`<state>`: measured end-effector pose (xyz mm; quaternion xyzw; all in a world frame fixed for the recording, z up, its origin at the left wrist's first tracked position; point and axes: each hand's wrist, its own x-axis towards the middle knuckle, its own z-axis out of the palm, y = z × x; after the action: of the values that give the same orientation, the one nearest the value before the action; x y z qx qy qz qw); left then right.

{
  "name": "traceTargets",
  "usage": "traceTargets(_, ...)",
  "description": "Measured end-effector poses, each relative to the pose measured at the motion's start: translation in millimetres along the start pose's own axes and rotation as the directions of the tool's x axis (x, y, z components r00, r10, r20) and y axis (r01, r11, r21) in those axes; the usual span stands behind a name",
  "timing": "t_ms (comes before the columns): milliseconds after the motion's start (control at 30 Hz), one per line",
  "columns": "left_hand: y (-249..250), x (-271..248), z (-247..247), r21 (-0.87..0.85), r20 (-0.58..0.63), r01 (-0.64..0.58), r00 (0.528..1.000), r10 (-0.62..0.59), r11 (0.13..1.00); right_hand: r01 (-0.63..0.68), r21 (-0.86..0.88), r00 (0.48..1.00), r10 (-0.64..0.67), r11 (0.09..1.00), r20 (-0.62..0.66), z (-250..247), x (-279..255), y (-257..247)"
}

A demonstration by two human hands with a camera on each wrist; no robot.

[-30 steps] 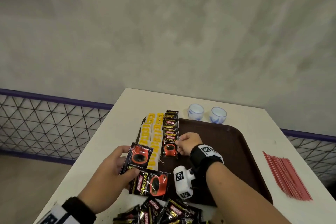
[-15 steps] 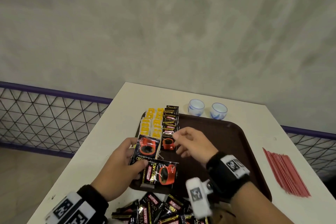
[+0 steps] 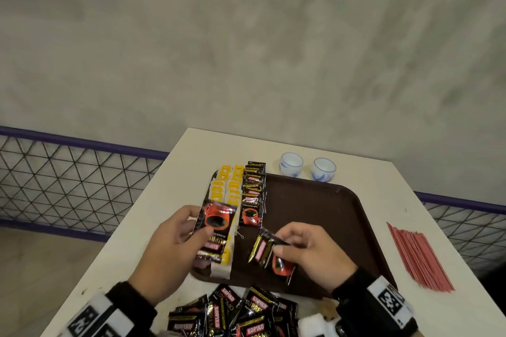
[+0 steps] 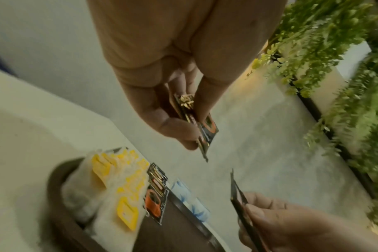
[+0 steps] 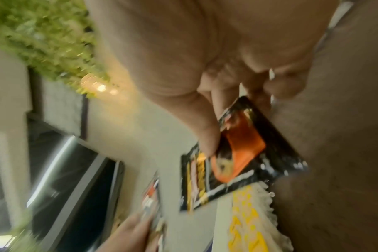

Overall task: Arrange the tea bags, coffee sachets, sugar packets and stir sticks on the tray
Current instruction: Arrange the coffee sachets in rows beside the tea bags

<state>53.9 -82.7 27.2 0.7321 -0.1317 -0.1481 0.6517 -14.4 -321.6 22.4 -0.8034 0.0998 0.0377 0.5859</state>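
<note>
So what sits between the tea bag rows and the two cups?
The overlapping row of coffee sachets on the tray, seen in the head view.

A white table (image 3: 169,200) is seen carrying a brown tray (image 3: 315,205). 2 small white-and-blue cups (image 3: 306,169) are set just beyond the tray, red stir sticks (image 3: 419,257) lie at the right, and loose coffee sachets (image 3: 232,314) are heaped at the near edge.

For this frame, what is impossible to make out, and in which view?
- Loose pile of black coffee sachets: head view, cut off by the bottom edge; count unknown.
- Sugar packets: none identifiable in any view.
- Black sachet pinched by the right hand: right wrist view, motion blur hides its print.
- Sachets the left hand holds: overlapping; number unclear.
</note>
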Motion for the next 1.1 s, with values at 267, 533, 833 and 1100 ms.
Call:
traceTargets(267, 3, -49, -7, 0.424, 0.206, -0.025, 0.976, -0.069, 0.905, -0.271, 0.209, 0.902, 0.324, 0.94, -0.286, 8, 62, 20)
traceTargets(533, -15, -51, -15, 0.445, 0.2, -0.028, 0.977, -0.069, 0.895, -0.38, 0.042, 0.831, 0.361, 0.924, -0.423, 32, 109, 37)
traceTargets(833, -30, -42, -14, 0.462, 0.142, 0.0, 0.987, -0.074, 0.887, -0.36, 0.064, 0.829, 0.351, 0.931, -0.437, 32, 112, 41)
traceTargets(1100, -28, -33, -5, 0.441, 0.14, -0.018, 0.989, -0.049, 0.897, -0.218, 0.02, 0.914, 0.211, 0.976, -0.345, 29, 79, 26)
